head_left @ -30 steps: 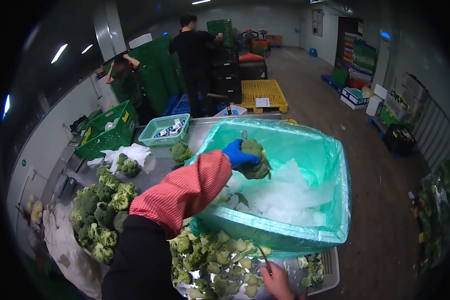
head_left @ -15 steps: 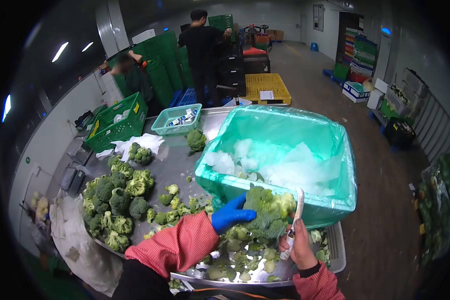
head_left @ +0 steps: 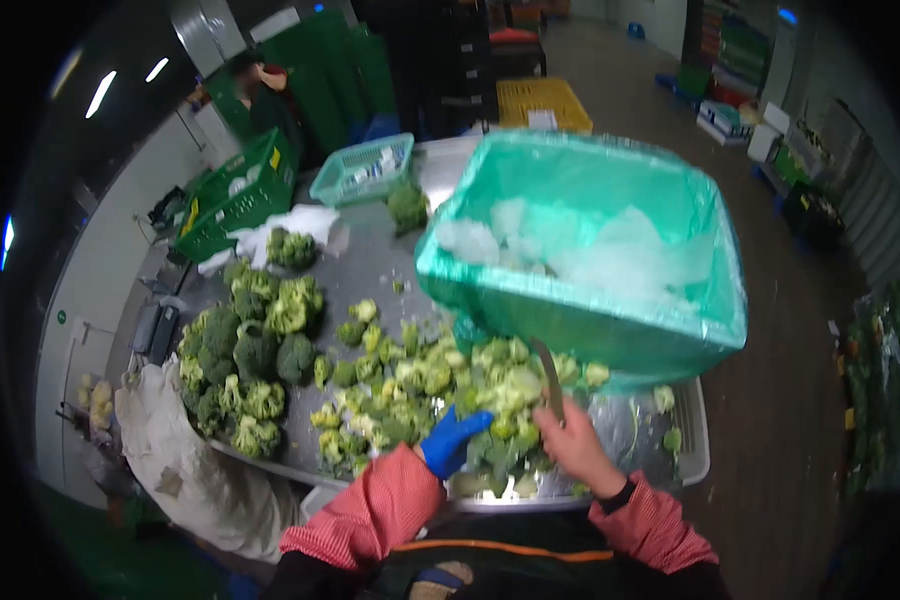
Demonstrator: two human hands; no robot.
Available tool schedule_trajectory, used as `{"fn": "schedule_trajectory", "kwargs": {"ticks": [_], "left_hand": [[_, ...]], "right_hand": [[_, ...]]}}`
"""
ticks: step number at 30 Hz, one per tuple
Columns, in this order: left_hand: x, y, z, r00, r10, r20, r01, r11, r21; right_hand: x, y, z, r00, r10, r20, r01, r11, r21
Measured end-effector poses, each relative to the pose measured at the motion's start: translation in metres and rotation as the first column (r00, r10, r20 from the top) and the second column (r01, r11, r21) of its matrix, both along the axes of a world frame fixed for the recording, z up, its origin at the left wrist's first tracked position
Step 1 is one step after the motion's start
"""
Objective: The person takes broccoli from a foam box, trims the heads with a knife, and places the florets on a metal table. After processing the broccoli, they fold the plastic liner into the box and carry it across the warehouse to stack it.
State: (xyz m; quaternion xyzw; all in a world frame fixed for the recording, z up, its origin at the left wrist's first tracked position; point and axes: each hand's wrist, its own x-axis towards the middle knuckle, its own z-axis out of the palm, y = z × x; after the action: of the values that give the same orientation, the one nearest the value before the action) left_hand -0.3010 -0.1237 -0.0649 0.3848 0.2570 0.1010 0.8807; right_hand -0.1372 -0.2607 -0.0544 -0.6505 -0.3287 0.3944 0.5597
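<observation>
My left hand [head_left: 454,441], in a blue glove, is closed against the left side of a broccoli head [head_left: 497,452], low over the metal table. The fingers on the far side of the head are hidden. My bare right hand [head_left: 576,446] grips a knife [head_left: 550,378], its blade pointing up and away beside the broccoli. Cut broccoli florets [head_left: 410,375] lie scattered around both hands. Left of them is a pile of larger broccoli heads [head_left: 255,350]. Just beyond my hands stands a crate lined with green plastic [head_left: 590,320], with ice [head_left: 620,250] inside.
A small light-green basket [head_left: 330,190] holds packets at the table's far edge, near a single broccoli head [head_left: 407,207]. A dark green crate [head_left: 225,220] and a white sack [head_left: 190,470] are on the left. A person [head_left: 270,105] is at the back left by stacked crates.
My view has tilted downward. Both hands, with the broccoli head and the knife, have come lower and nearer to me, away from the lined crate's edge. The knife has turned.
</observation>
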Motion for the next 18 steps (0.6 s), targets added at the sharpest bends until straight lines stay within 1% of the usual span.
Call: {"fn": "schedule_trajectory", "kwargs": {"ticks": [1,2,4,5,6,7,8,10,12,13,16,18], "left_hand": [[-0.001,-0.003,0.011,0.999,0.044,-0.019,-0.044,0.999,-0.027],[-0.001,-0.001,0.003,0.997,0.078,0.005,-0.078,0.997,0.024],[-0.002,0.004,0.007,0.998,0.054,0.014,-0.054,0.999,0.006],[-0.004,0.007,0.009,0.998,0.062,0.026,-0.059,0.991,-0.116],[-0.005,0.010,0.010,0.996,0.073,0.042,-0.062,0.972,-0.228],[-0.007,0.013,0.005,0.996,0.085,0.037,-0.075,0.974,-0.213],[-0.007,0.013,0.005,0.996,0.090,0.004,-0.086,0.970,-0.229],[-0.006,0.013,0.006,0.994,0.089,-0.070,-0.104,0.960,-0.260],[-0.003,0.011,0.007,0.993,0.065,-0.094,-0.082,0.978,-0.194],[0.000,0.010,0.006,0.993,0.052,-0.104,-0.068,0.985,-0.160],[0.011,0.004,0.004,0.995,0.093,-0.030,-0.094,0.996,-0.005],[0.013,0.004,0.001,0.996,0.052,-0.077,-0.049,0.998,0.049]], "right_hand": [[0.001,0.000,0.003,0.994,0.031,-0.100,-0.033,0.999,-0.011],[0.005,0.001,0.004,0.979,0.054,-0.198,-0.058,0.998,-0.017],[0.016,-0.004,-0.003,0.993,0.021,-0.115,-0.015,0.999,0.049],[0.025,-0.009,-0.001,0.997,-0.005,0.081,0.009,0.999,-0.046],[0.024,-0.014,0.000,0.957,-0.011,0.290,0.022,0.999,-0.032],[0.024,-0.016,0.001,0.873,-0.020,0.488,0.028,1.000,-0.009],[0.023,-0.018,0.000,0.749,-0.032,0.661,0.029,0.999,0.016],[0.019,-0.021,-0.002,0.636,-0.011,0.771,-0.033,0.999,0.041],[0.016,-0.022,0.003,0.526,0.018,0.850,-0.081,0.996,0.029],[0.017,-0.022,0.003,0.499,0.047,0.865,-0.103,0.995,0.005],[0.019,-0.019,0.003,0.490,0.033,0.871,-0.090,0.996,0.013],[0.021,-0.018,0.005,0.505,0.076,0.860,-0.085,0.996,-0.038]]}}
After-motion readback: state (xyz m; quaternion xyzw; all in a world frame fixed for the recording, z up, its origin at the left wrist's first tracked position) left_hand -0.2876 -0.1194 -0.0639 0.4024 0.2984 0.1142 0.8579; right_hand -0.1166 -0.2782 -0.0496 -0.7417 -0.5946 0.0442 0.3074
